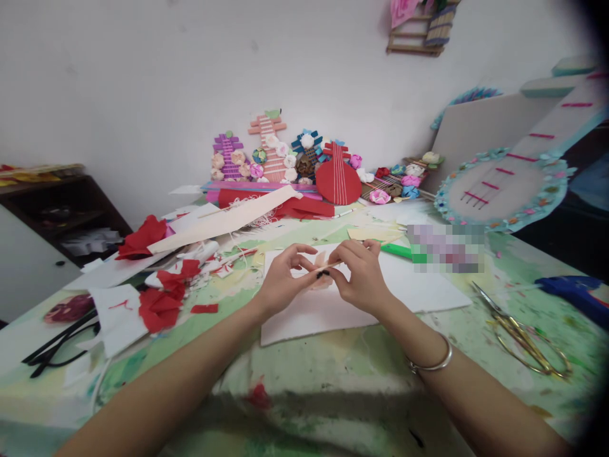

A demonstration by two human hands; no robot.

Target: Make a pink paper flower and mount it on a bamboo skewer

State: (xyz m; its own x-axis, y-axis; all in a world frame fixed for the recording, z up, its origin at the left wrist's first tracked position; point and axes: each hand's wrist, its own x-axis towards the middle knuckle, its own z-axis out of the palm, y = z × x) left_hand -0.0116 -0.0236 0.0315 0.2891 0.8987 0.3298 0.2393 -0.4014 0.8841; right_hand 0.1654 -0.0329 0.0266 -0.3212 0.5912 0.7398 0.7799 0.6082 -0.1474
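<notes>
Over a white board [295, 320], my left hand [280, 282] and my right hand [359, 273] meet at the fingertips. Between them they pinch a small pale pink piece of paper [322, 259], partly hidden by the fingers. Its exact shape is hard to make out. A tiny dark spot shows where the thumbs come together. Just beyond my right hand lies a green tool or pen [397, 251], partly covered by a blurred patch.
Gold-handled scissors [523, 339] and a blue glue gun [575, 295] lie right. Red paper scraps [162, 304], white card pieces [117, 314] and black-framed glasses [66, 343] are left. Craft instruments with paper flowers, one a red lute [339, 181], stand along the wall; a large pale one [504, 184] leans right.
</notes>
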